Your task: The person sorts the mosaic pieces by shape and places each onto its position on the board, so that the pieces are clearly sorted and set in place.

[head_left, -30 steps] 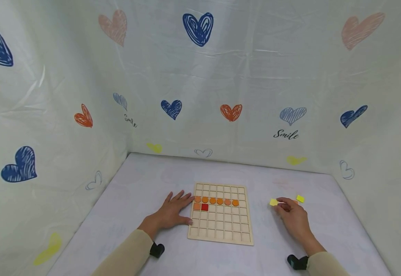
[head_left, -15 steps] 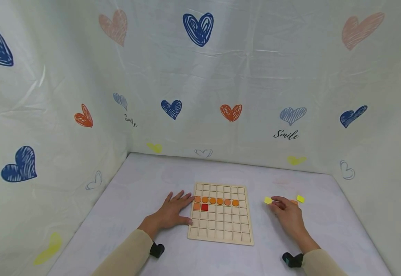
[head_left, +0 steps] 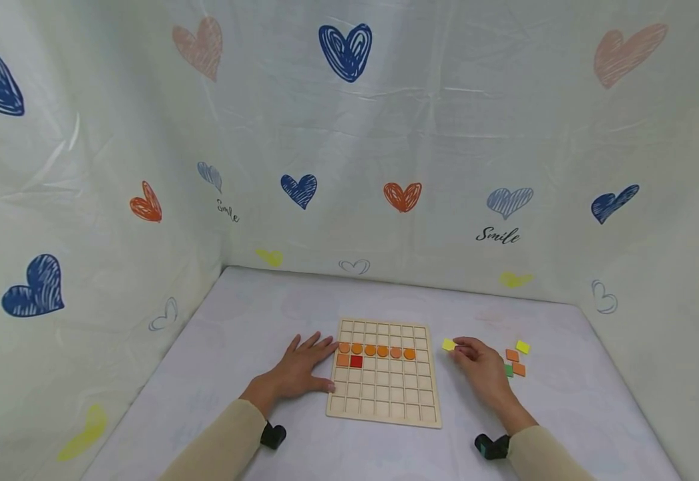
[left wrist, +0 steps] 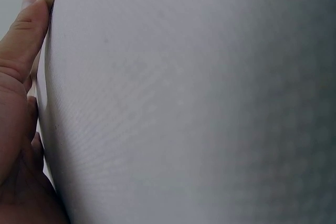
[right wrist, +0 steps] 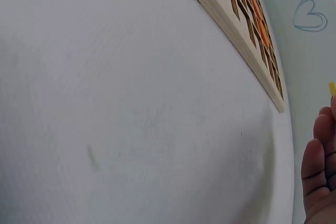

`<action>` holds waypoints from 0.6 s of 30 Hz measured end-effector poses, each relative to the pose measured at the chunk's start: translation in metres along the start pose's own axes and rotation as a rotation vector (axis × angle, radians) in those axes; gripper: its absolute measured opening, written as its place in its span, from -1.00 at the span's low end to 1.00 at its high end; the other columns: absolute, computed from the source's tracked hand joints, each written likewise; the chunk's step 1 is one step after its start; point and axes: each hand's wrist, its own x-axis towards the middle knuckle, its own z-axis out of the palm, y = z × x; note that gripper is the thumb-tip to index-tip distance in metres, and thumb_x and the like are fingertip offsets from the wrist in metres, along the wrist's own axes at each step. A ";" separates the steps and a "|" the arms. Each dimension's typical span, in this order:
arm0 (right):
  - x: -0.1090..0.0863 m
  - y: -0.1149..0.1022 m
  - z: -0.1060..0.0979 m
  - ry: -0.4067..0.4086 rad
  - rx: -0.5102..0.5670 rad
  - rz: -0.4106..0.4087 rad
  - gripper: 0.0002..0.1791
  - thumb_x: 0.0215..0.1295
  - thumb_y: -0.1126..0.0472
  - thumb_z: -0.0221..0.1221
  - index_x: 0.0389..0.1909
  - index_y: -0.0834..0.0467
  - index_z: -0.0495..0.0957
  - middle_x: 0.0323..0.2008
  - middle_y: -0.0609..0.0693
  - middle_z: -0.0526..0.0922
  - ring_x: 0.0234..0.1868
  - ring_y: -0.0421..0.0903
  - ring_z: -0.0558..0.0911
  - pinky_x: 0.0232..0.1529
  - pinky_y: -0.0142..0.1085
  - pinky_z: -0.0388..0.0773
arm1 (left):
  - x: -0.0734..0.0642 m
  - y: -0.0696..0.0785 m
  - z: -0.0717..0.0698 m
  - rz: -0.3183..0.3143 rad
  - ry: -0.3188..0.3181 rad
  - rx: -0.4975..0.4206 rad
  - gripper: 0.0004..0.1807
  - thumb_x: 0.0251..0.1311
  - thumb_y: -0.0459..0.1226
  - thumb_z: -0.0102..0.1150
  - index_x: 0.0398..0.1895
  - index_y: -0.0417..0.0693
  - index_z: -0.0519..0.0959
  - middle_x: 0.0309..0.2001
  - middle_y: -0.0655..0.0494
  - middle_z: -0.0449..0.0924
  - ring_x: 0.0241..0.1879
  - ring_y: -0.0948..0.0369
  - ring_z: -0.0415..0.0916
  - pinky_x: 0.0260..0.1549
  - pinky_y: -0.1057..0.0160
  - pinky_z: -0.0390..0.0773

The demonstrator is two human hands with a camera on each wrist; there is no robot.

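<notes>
A wooden grid board (head_left: pixel 385 391) lies on the white table. One of its rows holds several orange round pieces (head_left: pixel 382 351); below, at the left end, sit an orange square tile (head_left: pixel 343 361) and a red square tile (head_left: pixel 356 361). My left hand (head_left: pixel 301 367) lies spread flat, fingers and thumb touching the board's left edge; the left wrist view shows the thumb (left wrist: pixel 26 40) against it. Right of the board, my right hand (head_left: pixel 484 371) pinches a yellow square tile (head_left: pixel 448 345) between thumb and fingertips. Only a sliver of this tile appears in the right wrist view.
To the right of my right hand lie loose square tiles: a yellow one (head_left: pixel 523 347), two orange ones (head_left: pixel 512 355) and a green one (head_left: pixel 509 371) partly hidden by the hand. Heart-printed white sheets (head_left: pixel 349 133) stand as walls at the back and sides.
My right hand has moved left towards the board with the yellow tile, uncovering the orange and green tiles behind it. My left hand and the board have stayed in place.
</notes>
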 end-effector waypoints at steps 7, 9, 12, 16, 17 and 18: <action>0.000 -0.017 0.016 -0.016 0.050 -0.001 -0.65 0.44 0.25 0.34 0.18 0.21 0.64 -0.13 0.08 0.76 -0.15 -0.05 0.65 -0.26 -0.53 0.60 | 0.000 -0.001 0.002 -0.013 -0.001 0.007 0.04 0.13 0.24 0.46 0.65 0.21 0.26 0.66 0.10 0.20 0.71 -0.05 -0.10 0.65 -0.29 -0.27; 0.001 -0.022 0.022 -0.017 0.053 -0.004 -0.66 0.42 0.25 0.35 0.16 0.21 0.65 -0.16 0.07 0.76 -0.15 -0.06 0.66 -0.26 -0.54 0.59 | 0.000 -0.001 0.002 -0.011 0.002 0.002 0.04 0.13 0.24 0.46 0.65 0.20 0.27 0.66 0.10 0.20 0.71 -0.06 -0.10 0.65 -0.30 -0.27; 0.001 -0.028 0.030 -0.019 0.058 -0.013 -0.67 0.40 0.26 0.37 0.14 0.22 0.65 -0.19 0.05 0.77 -0.17 -0.07 0.67 -0.26 -0.56 0.59 | 0.000 -0.001 0.002 -0.009 0.004 -0.001 0.04 0.13 0.24 0.46 0.65 0.21 0.27 0.66 0.10 0.20 0.71 -0.06 -0.10 0.65 -0.30 -0.27; 0.000 -0.036 0.038 -0.028 0.086 -0.037 -0.69 0.37 0.28 0.38 0.09 0.23 0.66 -0.23 0.03 0.76 -0.20 -0.10 0.66 -0.26 -0.54 0.61 | 0.001 -0.001 0.002 -0.006 0.007 -0.002 0.04 0.12 0.25 0.46 0.65 0.21 0.27 0.66 0.10 0.20 0.71 -0.05 -0.10 0.65 -0.30 -0.27; 0.000 -0.038 0.040 -0.031 0.094 -0.045 -0.70 0.36 0.29 0.39 0.07 0.24 0.66 -0.24 0.03 0.76 -0.21 -0.10 0.66 -0.26 -0.53 0.62 | 0.001 -0.002 0.002 -0.005 0.007 -0.003 0.04 0.12 0.25 0.46 0.65 0.21 0.27 0.66 0.10 0.20 0.71 -0.05 -0.10 0.65 -0.30 -0.27; 0.000 -0.040 0.042 -0.035 0.100 -0.054 -0.70 0.36 0.29 0.39 0.06 0.24 0.66 -0.24 0.03 0.76 -0.22 -0.11 0.66 -0.27 -0.52 0.62 | 0.001 -0.002 0.002 -0.005 0.008 -0.003 0.04 0.12 0.25 0.46 0.65 0.21 0.27 0.66 0.11 0.20 0.71 -0.05 -0.10 0.65 -0.30 -0.27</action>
